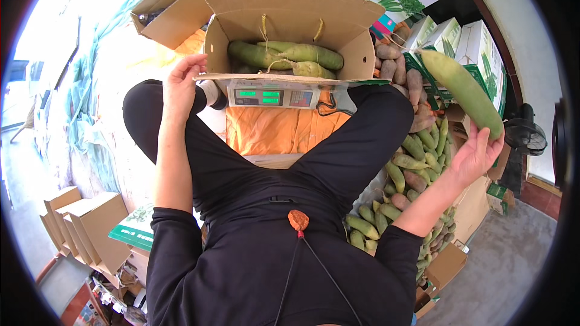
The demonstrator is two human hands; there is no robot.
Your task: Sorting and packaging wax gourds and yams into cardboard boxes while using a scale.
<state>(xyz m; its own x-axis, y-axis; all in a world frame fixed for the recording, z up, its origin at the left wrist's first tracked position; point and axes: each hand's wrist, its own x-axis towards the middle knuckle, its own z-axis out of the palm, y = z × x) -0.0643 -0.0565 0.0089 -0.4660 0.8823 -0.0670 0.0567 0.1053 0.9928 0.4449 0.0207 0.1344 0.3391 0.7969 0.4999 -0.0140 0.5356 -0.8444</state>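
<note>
In my right hand (477, 156), raised off to the right, is a long green radish (457, 81). My fingers wrap its lower end, and its pale tip points up and left. My left hand (181, 87) is at the near left corner of an open cardboard box (290, 15), its bent fingers closed on the edge. Several green radishes (313, 54) lie inside the box, and two string handles hang in it. Under the box is a digital scale (269, 96) with lit green digits, between my legs.
A large heap of green radishes (417, 163) lies by my right leg, with reddish ones (399, 69) beyond it. White-and-green cartons (477, 45) and a small black fan (525, 130) stand at the right. Empty cardboard boxes (96, 229) stand at the left.
</note>
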